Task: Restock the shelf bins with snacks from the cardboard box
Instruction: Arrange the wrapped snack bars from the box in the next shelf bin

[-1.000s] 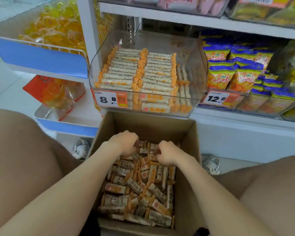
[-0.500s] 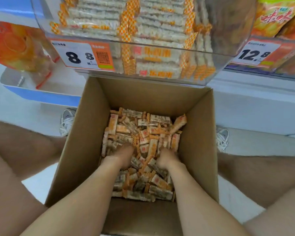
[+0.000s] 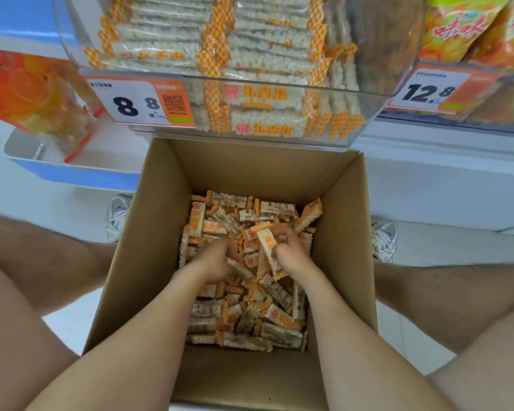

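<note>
Snacks [image 3: 244,310] heaped in the box: left hand [image 3: 217,262] curls round a few in the pile, right hand [image 3: 291,253] grips one bar [image 3: 267,246], long axis pointing away. Out past the cardboard box [image 3: 161,232], the shelf bin [image 3: 380,69] sits straight ahead and above, equally near both hands, its bars lying crosswise.

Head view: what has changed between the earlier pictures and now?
Both hands drew back from the far side of the brown cardboard box toward its middle. The right hand now grips an orange-and-white wrapped snack bar, raised from the pile; the left hand curls into the pile. Box and clear plastic shelf bin stayed put.
</note>
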The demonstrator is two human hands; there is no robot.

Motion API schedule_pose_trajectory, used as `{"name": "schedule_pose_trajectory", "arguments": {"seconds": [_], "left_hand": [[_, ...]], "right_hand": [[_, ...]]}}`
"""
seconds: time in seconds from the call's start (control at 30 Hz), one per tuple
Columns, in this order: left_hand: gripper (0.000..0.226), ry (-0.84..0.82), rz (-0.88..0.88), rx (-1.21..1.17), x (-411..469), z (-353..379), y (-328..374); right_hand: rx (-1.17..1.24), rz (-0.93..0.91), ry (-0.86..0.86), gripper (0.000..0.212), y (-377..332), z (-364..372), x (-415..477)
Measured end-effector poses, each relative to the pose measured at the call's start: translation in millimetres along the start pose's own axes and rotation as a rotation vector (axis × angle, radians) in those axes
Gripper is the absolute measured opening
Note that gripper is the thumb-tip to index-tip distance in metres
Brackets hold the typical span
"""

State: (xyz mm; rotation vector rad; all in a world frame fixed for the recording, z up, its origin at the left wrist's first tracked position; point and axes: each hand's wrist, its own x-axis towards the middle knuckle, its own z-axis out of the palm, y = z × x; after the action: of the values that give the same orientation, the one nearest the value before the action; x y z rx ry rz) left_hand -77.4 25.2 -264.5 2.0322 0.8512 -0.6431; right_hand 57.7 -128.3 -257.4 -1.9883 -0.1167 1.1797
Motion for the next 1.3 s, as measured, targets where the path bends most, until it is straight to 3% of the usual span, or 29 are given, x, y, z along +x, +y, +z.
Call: {"name": "schedule_pose_trajectory", "arguments": {"seconds": [0.13,0.23,0.3,0.4,0.5,0.63,0.77,0.83,1.03,1.17,1.3], "left_hand": [[0.027,0.105,0.093,-0.275,-23,-28,16],[0.022,0.204,0.167,-0.36,-44,-47,34],[0.027,0.251,0.237,-0.351,-56,-57,44],[0.059,0.28,0.339,-0.246,-72,-71,54],[0.067,0.325,0.38,-0.149,-90,-85,64],[0.054,0.342,0.469,-0.087,-112,-106,82],[0.075,0.371,0.578,-0.045,-143,-142,104],[0.077,0.418,0.647,-0.066,-162,-163,117],[0.038,0.607,0.676,0.116,-208,-215,138],[0.036,0.622,0.689,0.171,-217,-233,148],[0.038,0.615,0.651,0.193,-210,-240,150]], "right_hand": [[-0.001,-0.059,0.053,0.031,-18,-8,-12],[0.148,-0.087,0.075,0.031,-31,-16,-19],[0.303,-0.075,0.124,0.027,-43,-22,-29],[0.554,-0.131,0.201,0.045,-61,-36,-47],[0.619,-0.188,0.128,0.044,-77,-49,-75],[0.528,-0.282,0.024,0.022,-93,-58,-109],[0.427,-0.475,0.019,0.019,-121,-66,-141],[0.376,-0.626,0.101,0.024,-143,-68,-161],[0.106,-1.095,0.501,0.029,-211,-91,-206],[-0.353,-1.096,0.589,0.027,-242,-114,-200],[-0.625,-1.066,0.552,0.027,-260,-116,-181]]}}
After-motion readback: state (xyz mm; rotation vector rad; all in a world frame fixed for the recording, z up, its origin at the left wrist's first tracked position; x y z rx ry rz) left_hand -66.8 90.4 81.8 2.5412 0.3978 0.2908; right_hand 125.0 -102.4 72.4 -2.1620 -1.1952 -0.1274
